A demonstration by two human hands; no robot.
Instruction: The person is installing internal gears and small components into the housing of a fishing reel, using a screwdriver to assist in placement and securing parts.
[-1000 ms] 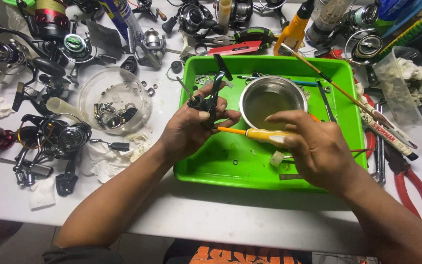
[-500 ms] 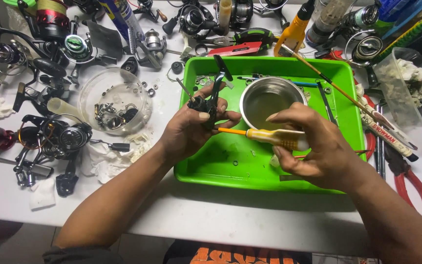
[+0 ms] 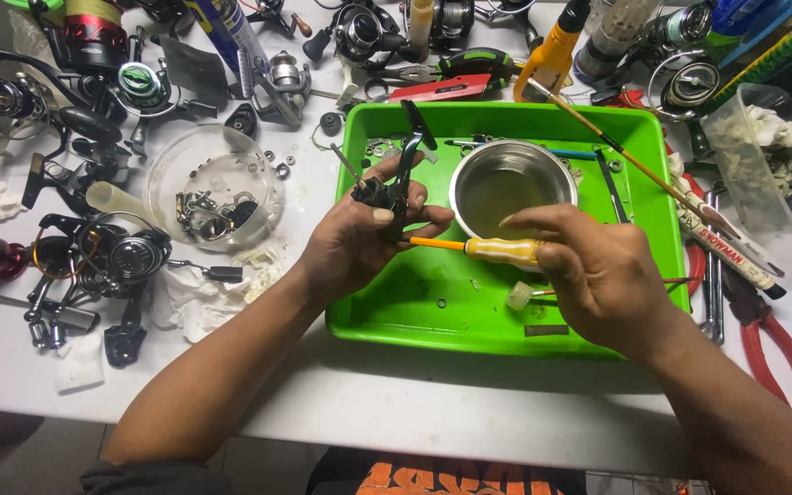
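While the left hand [image 3: 359, 243] held one black reel part [image 3: 392, 194] over the green tray [image 3: 433, 316], its fingers were closed around the part and the thumb pressed on it. The right hand [image 3: 598, 275] pinched one screwdriver with a yellow handle [image 3: 504, 250] between thumb and fingers, and its orange shaft pointed at the part. One metal bowl [image 3: 511, 188] with yellowish liquid stood in the tray, just behind the screwdriver. One clear round dish [image 3: 213, 188] with small metal pieces stood on the white counter [image 3: 396, 412], left of the tray. One pair of red pliers [image 3: 776, 353] lay at the right side. One yellow bottle [image 3: 552, 55] stood behind the tray, and one flat red package [image 3: 442, 88] lay near it. Several fishing reels [image 3: 121, 257] lay at the left; I could not count them exactly.
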